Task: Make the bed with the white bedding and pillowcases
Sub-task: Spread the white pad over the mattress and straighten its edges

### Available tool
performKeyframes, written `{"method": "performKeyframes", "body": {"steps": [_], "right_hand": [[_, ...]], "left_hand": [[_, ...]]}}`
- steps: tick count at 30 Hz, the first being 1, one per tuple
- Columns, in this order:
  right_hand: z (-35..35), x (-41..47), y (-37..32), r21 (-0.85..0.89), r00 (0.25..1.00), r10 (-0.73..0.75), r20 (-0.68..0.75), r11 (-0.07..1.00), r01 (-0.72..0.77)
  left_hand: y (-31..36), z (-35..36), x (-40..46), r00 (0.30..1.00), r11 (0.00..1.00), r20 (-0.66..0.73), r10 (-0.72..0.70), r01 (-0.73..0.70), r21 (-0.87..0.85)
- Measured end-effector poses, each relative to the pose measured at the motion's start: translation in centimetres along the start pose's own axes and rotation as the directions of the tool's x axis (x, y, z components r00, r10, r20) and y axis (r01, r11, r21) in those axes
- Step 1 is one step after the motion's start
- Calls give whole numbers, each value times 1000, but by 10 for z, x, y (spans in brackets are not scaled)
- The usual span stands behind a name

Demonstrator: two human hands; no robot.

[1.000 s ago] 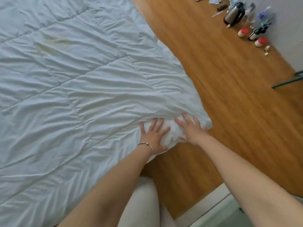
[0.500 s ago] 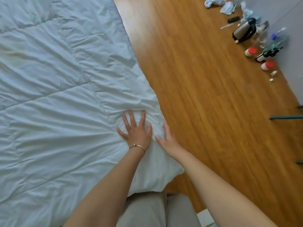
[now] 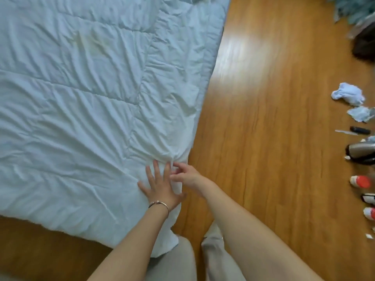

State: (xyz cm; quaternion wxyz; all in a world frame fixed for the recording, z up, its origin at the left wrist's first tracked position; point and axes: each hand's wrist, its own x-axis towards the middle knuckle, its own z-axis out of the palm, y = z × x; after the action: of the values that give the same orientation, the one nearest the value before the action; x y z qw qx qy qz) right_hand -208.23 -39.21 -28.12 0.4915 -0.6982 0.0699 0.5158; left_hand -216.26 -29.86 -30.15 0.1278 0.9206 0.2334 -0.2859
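A white quilted duvet (image 3: 85,102) lies spread out and wrinkled across the left and middle of the view. Wood floor shows along its right edge and its near edge. My left hand (image 3: 160,187), with a bracelet on the wrist, presses flat on the duvet close to the right edge, fingers spread. My right hand (image 3: 187,175) sits just to its right at that edge. Its fingers are curled and pinch a small gather of the fabric, and creases fan out from that spot. The duvet's near right corner (image 3: 166,246) hangs by my legs.
Wood floor (image 3: 263,138) runs along the right. At the far right lie crumpled pale cloths (image 3: 348,95), a dark-handled knife (image 3: 354,130), a metal kettle (image 3: 360,154) and red-capped bottles (image 3: 362,181). My grey trouser legs (image 3: 215,258) fill the bottom middle.
Both hands have slid along the duvet's right edge, farther from the near corner. My right hand went from lying flat to pinching the fabric. The view has swung to show more floor.
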Motion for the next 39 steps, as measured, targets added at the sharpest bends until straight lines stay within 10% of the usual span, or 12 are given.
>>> {"method": "performKeyframes", "body": {"steps": [4, 8, 11, 16, 25, 31, 39], "right_hand": [[-25, 17, 2, -499, 995, -71, 76, 861, 99], [-50, 31, -4, -905, 954, -86, 288, 300, 301], [-67, 48, -12, -889, 836, -330, 438, -296, 349], [-82, 99, -52, -725, 659, -402, 636, -605, 330], [-96, 127, -105, -610, 479, -399, 782, -650, 453], [-69, 118, -140, -726, 691, -300, 657, -499, 474], [-84, 116, -153, -445, 602, -20, 798, -694, 566]], "left_hand": [[23, 17, -8, 978, 978, -27, -206, 205, -37], [27, 28, -4, 949, 940, -62, -310, 296, -172], [28, 32, 2, 931, 911, -81, -356, 326, -253], [24, 43, 15, 907, 892, -173, -384, 316, -324], [34, 24, 11, 870, 842, -161, -465, 379, -385], [60, 2, 24, 807, 773, -97, -583, 514, -372], [43, 14, 15, 661, 806, -492, -567, 321, -498]]}}
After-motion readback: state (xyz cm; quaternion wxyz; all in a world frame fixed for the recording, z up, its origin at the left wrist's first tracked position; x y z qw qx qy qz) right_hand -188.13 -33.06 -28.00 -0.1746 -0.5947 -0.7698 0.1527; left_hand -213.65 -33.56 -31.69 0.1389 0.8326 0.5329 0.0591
